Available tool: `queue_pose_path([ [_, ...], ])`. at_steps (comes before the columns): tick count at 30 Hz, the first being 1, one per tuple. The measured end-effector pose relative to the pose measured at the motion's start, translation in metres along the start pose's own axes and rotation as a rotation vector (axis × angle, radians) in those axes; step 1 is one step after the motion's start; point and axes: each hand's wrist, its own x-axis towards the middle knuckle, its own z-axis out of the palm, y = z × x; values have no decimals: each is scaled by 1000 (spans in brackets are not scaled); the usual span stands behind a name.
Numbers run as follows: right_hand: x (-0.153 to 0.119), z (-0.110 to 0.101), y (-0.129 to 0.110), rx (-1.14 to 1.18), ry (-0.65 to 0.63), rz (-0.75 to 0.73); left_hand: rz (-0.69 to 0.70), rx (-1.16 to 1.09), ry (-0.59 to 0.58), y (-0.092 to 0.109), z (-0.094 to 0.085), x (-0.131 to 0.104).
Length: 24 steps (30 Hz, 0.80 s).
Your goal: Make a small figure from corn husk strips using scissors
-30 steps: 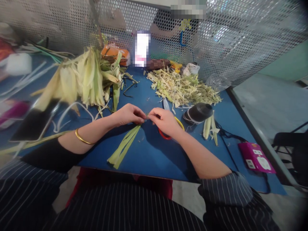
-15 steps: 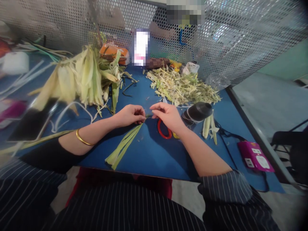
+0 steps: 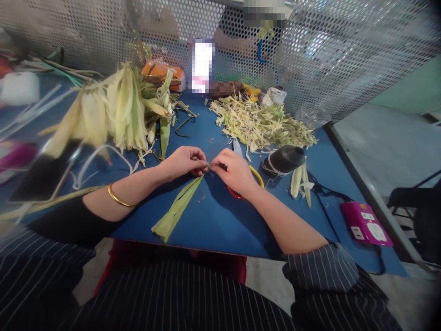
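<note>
My left hand [image 3: 188,162] is closed in a pinch on the narrow end of a pale green corn husk [image 3: 177,209]. The husk's wide, split end slants down toward the table's front edge. Fingertip to fingertip with it, my right hand [image 3: 234,171] pinches the small tip that pokes out of the left fingers; whether thread is there too is too small to tell. Under my right hand lie scissors with a red and yellow handle [image 3: 257,175], partly covered, blades pointing away. A black cone of thread [image 3: 283,161] lies tilted just right of that hand.
A bundle of corn husks [image 3: 120,110] lies back left, and a heap of husk scraps [image 3: 262,122] back right. Husk pieces [image 3: 300,181] and a magenta box [image 3: 366,223] with a cord are at the right. A phone [image 3: 201,66] stands before the perforated metal screen [image 3: 220,27].
My right hand has moved left and closed on the tip at my left fingers. The scissors' yellow loop now shows more. My left hand has barely shifted.
</note>
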Motion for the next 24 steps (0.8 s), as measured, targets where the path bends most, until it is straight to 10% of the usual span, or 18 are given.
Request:
queue_pose_path([
  [24, -5, 9, -4, 23, 37, -84, -128, -173, 11, 2, -12, 4],
])
